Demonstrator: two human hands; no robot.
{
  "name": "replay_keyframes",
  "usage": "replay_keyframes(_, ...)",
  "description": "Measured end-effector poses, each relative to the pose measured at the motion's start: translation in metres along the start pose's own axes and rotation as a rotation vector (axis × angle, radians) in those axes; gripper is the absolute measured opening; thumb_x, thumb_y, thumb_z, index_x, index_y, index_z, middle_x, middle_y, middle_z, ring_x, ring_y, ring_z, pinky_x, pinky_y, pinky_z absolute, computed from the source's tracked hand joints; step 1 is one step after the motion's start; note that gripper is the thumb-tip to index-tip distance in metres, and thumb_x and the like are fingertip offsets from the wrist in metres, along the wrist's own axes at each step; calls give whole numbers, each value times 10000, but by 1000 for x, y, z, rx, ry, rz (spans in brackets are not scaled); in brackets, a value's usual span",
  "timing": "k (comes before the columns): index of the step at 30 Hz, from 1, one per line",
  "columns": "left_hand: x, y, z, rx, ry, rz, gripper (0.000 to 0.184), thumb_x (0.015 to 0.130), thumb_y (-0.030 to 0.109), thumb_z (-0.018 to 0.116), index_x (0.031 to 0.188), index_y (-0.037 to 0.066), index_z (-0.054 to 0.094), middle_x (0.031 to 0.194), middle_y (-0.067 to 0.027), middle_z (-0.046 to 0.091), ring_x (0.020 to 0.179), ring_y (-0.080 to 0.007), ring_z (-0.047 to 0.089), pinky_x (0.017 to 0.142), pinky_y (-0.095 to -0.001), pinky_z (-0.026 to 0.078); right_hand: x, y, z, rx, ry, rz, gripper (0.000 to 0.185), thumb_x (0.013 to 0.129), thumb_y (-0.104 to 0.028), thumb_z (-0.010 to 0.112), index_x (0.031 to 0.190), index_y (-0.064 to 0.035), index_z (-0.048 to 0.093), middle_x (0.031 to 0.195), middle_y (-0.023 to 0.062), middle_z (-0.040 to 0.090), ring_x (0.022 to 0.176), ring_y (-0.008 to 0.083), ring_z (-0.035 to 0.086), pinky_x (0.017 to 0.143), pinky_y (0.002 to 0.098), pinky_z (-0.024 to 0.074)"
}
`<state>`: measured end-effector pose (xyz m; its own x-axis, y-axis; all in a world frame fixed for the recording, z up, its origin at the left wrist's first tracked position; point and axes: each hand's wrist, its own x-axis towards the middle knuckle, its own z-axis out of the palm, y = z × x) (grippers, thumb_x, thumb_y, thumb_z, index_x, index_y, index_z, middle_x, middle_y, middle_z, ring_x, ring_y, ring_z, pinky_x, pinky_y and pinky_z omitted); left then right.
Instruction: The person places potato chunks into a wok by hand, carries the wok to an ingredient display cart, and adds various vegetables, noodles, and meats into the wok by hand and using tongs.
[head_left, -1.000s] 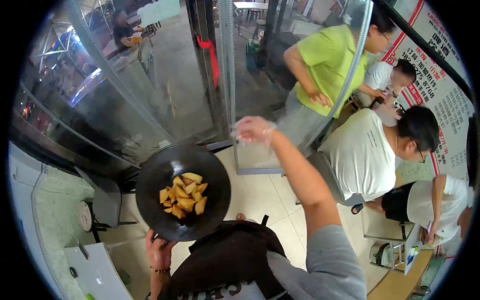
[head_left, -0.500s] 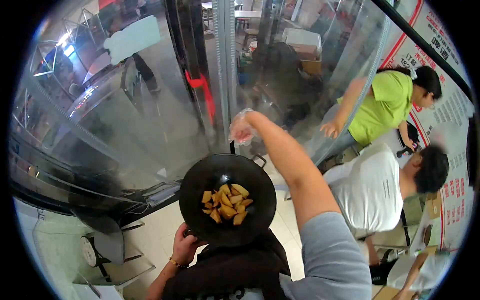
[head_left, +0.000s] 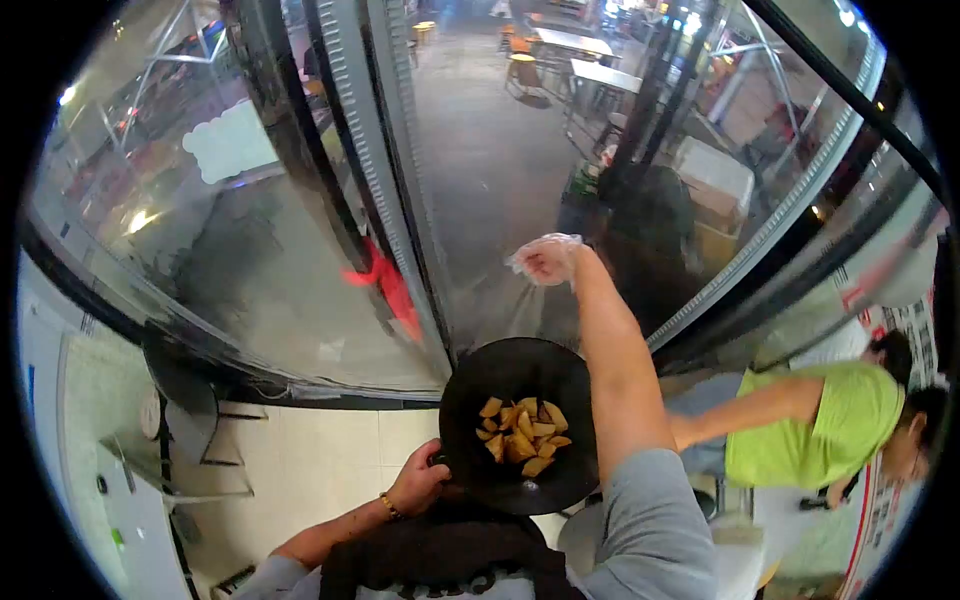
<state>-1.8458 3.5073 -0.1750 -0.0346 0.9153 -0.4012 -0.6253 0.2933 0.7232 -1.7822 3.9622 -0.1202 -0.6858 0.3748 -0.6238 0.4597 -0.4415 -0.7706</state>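
A black wok (head_left: 465, 400) holds several browned potato wedges (head_left: 520, 430). My left hand (head_left: 418, 482), with a beaded bracelet at the wrist, is closed around the wok's handle at its left side. Beyond the far rim, my right hand (head_left: 547, 260) is stretched forward in a clear plastic glove. It is bent at the wrist, its fingers loosely extended, and I see nothing held in it. Clear door curtain sheets (head_left: 290, 270) stand around it; whether the glove touches one I cannot tell.
A red ribbon (head_left: 385, 290) hangs on the curtain's dark edge. Outside are white tables (head_left: 605, 75), stools and a white foam box (head_left: 715, 175). A person in a lime-green shirt (head_left: 815, 425) is close on my right. A grey chair (head_left: 190, 415) stands at left.
The view has turned and moved towards the doorway, showing more floor and tables outside. My right hand reaches through the gap. The wok stays in my left hand; the co-workers appear lower at right.
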Motion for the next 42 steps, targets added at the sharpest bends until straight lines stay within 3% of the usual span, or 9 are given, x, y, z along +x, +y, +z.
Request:
replay_keyframes(5, 7, -18, -4, 26, 8, -1, 445, 752, -49, 432, 1189, 33, 431, 1100, -96, 542, 962, -221, 570, 799, -387, 530, -16, 17, -25, 13, -181, -166, 93, 817, -110, 600, 877, -54, 644, 753, 30, 613, 612, 110, 536, 534, 237, 449)
replay_keyframes(13, 12, -79, -27, -14, -51, 247, 442, 755, -23, 433, 1194, 30, 440, 1093, -82, 527, 977, -200, 559, 779, -354, 533, -117, 59, -60, -1, 265, -476, 186, 857, -260, 569, 852, -86, 635, 704, 18, 592, 527, 117, 507, 450, 246, 401)
replay_keyframes(14, 9, -85, -20, -34, -22, 239, 439, 753, -20, 452, 1190, 25, 442, 1087, -80, 530, 965, -194, 565, 790, -347, 527, -147, 62, -89, -31, -104, -477, 208, 867, -278, 564, 915, -81, 610, 707, 6, 564, 519, 108, 485, 440, 250, 383)
replay_keyframes(16, -8, -84, -8, -39, 43, 261, 476, 738, -18, 456, 1211, 29, 427, 1102, -84, 536, 989, -204, 562, 812, -376, 521, -222, 79, -47, 61, 580, -790, 292, 885, -318, 544, 1048, -76, 556, 742, -28, 527, 564, 79, 464, 440, 243, 351)
replay_keyframes(19, -29, -92, -7, 108, 117, 257, 516, 717, -32, 453, 1227, 31, 412, 1117, -90, 540, 1002, -218, 562, 836, -407, 515, -276, 122, -137, 17, 553, -756, 170, 833, -222, 580, 873, -57, 602, 709, -9, 559, 609, 90, 515, 497, 222, 404)
replay_keyframes(21, -44, -85, 28, -106, 180, 334, 511, 715, -44, 450, 1219, 32, 419, 1111, -97, 538, 987, -215, 566, 807, -400, 527, -306, 139, -59, -334, 239, -371, 155, 802, -176, 608, 830, -24, 593, 731, 30, 582, 614, 123, 533, 532, 223, 426)
replay_keyframes(27, -95, -143, 86, -285, 532, 601, 476, 756, -68, 458, 1227, -28, 400, 1078, -120, 555, 881, -197, 602, 720, -332, 537, -270, 167, 90, -322, 133, -724, 389, 826, -179, 586, 1171, -15, 515, 782, -3, 546, 606, 70, 467, 530, 192, 378)
replay_keyframes(29, -54, -156, 100, -176, 602, 767, 478, 759, -78, 445, 1232, -27, 394, 1068, -118, 561, 880, -206, 602, 711, -344, 544, -268, 128, 26, 92, 126, -873, 404, 834, -145, 564, 1212, -18, 499, 680, -53, 430, 558, 28, 368, 510, 177, 346)
replay_keyframes(42, 38, -139, 99, -455, 840, 741, 552, 725, -83, 415, 1268, 3, 373, 985, -106, 576, 783, -180, 589, 660, -353, 542, -390, 164, -160, -73, 633, -1218, 453, 823, -114, 590, 1245, -15, 458, 632, -30, 455, 550, 61, 427, 492, 203, 383)
